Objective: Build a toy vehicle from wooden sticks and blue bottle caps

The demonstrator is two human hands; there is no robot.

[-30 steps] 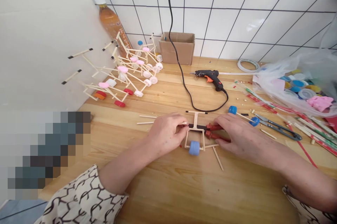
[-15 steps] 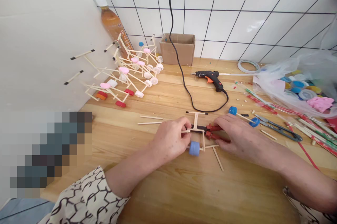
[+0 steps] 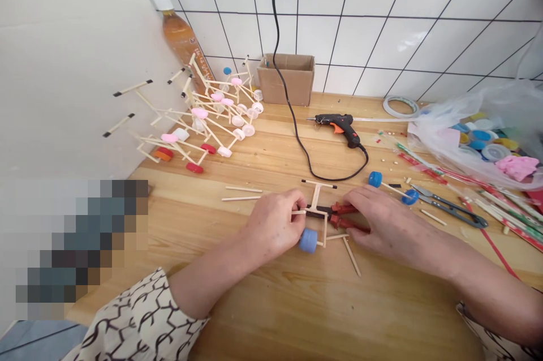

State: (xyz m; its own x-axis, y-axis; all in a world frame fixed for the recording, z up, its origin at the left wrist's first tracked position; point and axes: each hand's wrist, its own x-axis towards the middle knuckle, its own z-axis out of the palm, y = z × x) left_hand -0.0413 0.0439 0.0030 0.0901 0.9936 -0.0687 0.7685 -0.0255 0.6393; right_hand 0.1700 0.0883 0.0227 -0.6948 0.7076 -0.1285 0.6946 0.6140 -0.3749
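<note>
My left hand (image 3: 278,218) is closed in a pinch on a small frame of thin wooden sticks (image 3: 324,230). The frame has a crossbar with black tips (image 3: 319,184) at its far end and a blue bottle cap (image 3: 308,241) at its near end. My right hand (image 3: 373,219) is wrapped round the red handles of a pair of pliers (image 3: 341,215). The dark jaws lie under or across the frame's sticks, close to my left fingertips; their exact grip is hidden. Two loose sticks (image 3: 352,257) lie just below the pliers.
A black hot glue gun (image 3: 339,123) lies behind my hands, its cord looping forward. To the right are a stick with blue caps (image 3: 410,197), thread snips (image 3: 453,208), and a plastic bag of caps (image 3: 483,140). Finished-looking stick frames (image 3: 203,115), a bottle (image 3: 180,38) and a cardboard box (image 3: 288,81) stand behind.
The stick frame has tilted slightly, its black-tipped bar shifting right and its blue cap shifting left. Both hands keep nearly the same place and hold.
</note>
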